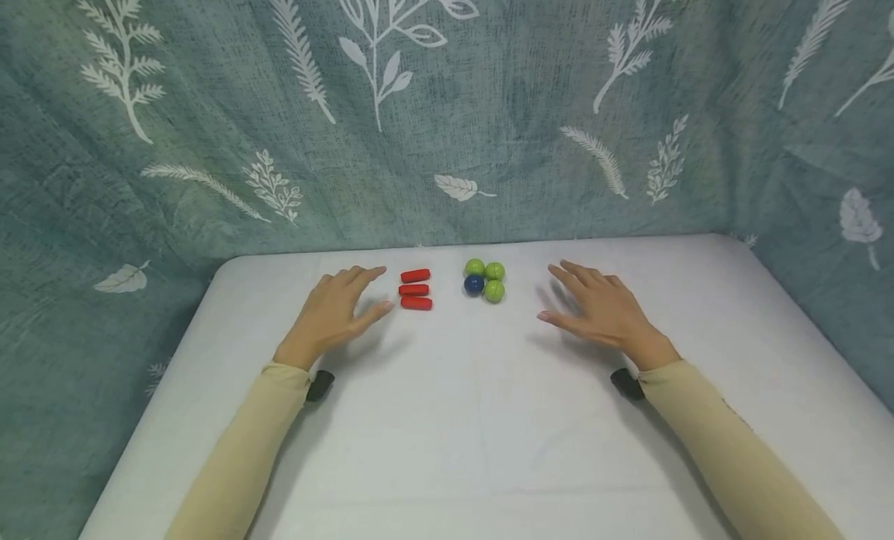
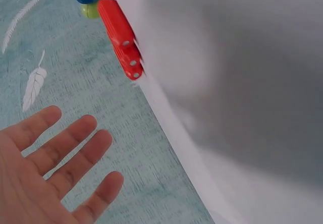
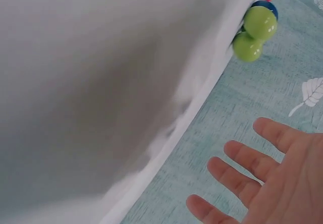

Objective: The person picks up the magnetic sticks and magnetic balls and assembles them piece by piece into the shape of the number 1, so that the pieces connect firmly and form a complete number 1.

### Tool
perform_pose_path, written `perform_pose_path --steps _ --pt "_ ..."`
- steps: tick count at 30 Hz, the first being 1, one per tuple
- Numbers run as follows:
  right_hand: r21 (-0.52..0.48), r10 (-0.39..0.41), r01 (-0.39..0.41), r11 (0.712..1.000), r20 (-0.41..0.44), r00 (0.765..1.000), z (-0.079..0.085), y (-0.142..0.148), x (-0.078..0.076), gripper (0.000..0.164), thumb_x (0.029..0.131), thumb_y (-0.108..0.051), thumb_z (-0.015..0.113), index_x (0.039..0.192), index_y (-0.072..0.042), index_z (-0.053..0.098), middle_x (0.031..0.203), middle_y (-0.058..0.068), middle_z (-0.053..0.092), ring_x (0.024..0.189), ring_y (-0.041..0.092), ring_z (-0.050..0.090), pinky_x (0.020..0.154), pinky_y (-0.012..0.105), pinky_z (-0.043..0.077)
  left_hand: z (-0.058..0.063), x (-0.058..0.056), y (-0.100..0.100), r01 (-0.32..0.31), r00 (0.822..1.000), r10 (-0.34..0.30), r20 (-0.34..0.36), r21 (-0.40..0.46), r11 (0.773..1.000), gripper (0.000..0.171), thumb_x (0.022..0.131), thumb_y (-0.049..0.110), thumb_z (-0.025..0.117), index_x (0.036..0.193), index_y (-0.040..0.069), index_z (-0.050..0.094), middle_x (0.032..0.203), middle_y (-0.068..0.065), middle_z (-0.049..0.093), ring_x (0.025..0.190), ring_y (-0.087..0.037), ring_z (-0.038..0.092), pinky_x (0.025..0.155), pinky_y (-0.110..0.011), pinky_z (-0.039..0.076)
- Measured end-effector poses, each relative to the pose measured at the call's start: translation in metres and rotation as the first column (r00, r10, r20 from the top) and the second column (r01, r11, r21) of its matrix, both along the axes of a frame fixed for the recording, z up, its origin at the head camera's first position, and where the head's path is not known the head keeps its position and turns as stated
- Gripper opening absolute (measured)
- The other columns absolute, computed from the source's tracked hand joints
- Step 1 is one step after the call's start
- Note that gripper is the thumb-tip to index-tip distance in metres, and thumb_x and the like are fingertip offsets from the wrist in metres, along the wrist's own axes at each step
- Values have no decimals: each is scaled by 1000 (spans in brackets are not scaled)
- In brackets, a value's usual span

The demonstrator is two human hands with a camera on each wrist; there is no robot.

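Three short red cylinders (image 1: 415, 289) lie in a stacked row near the far middle of the white table. Right of them sit three green balls (image 1: 493, 291) and one dark blue ball (image 1: 473, 285), grouped close together. My left hand (image 1: 333, 311) hovers just left of the red cylinders, fingers spread and holding nothing. To the right of the balls is my right hand (image 1: 594, 307), likewise spread with nothing in it. In the left wrist view the red cylinders (image 2: 117, 27) show pale dots on their ends. The right wrist view shows two green balls (image 3: 260, 24) partly covering the blue one.
The white-covered table (image 1: 447, 416) has its far edge just behind the objects. A teal cloth (image 1: 489, 98) with white leaf prints hangs behind and at both sides. A dark device (image 1: 320, 385) sits under the left wrist, another dark device (image 1: 627, 384) under the right.
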State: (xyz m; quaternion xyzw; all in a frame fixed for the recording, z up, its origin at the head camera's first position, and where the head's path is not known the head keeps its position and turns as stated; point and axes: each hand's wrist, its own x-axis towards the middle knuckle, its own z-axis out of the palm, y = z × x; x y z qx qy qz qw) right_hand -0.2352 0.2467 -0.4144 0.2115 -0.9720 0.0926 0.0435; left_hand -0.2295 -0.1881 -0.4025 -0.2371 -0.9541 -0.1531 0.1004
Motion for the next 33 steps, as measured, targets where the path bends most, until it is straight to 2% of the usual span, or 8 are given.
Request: perform_pose_path --steps 3,9,15,21,26,30,33 --pt "-22 1 -1 1000 -11 1000 -2 -9 -2 87 86 -67 57 153 -17 34 156 14 35 138 40 39 105 61 34 -1 -2 6 7 1000 -7 -3 18 1000 65 93 57 53 144 16 48 132 -11 59 120 -31 56 101 -52 41" --pt "-48 18 -19 999 -8 1000 -7 -21 -5 87 84 -68 59 152 -18 37 155 12 37 138 39 40 105 63 33 -8 -5 13 23 999 -26 39 61 998 65 92 57 54 143 17 49 130 -8 60 118 -28 57 102 -51 42" --pt "-84 32 -35 996 -42 999 -4 -36 -12 87 81 -70 62 149 -18 42 151 11 42 134 36 44 103 60 37 -11 -12 20 49 996 -58 71 127 991 64 92 56 57 142 17 50 128 -7 60 111 -26 58 97 -49 46" --pt "-130 92 -103 986 -86 992 -2 -60 -21 85 78 -71 64 142 -18 50 136 10 54 121 32 53 95 53 43 -14 -19 25 80 984 -110 139 203 976 63 91 50 64 141 15 50 127 -7 59 112 -25 57 93 -46 48" --pt "-155 122 -140 978 -120 985 -3 -76 -27 81 76 -69 69 137 -18 56 121 8 59 106 27 57 85 45 45 -15 -20 27 66 973 -117 200 244 967 64 87 50 68 140 18 52 126 -4 59 112 -24 55 95 -46 47" --pt "-154 143 -162 975 -128 981 -5 -81 -31 77 75 -65 73 134 -17 59 114 7 60 97 24 56 80 42 45 -17 -22 29 75 965 -131 227 242 968 63 86 48 71 139 20 53 122 -2 61 113 -22 54 97 -45 47" --pt "-150 162 -182 972 -133 978 -7 -83 -35 74 76 -63 73 132 -17 60 110 7 60 92 23 55 78 40 44 -20 -25 30 94 965 -144 220 223 970 60 85 43 74 137 20 56 120 0 63 113 -21 54 100 -44 46"
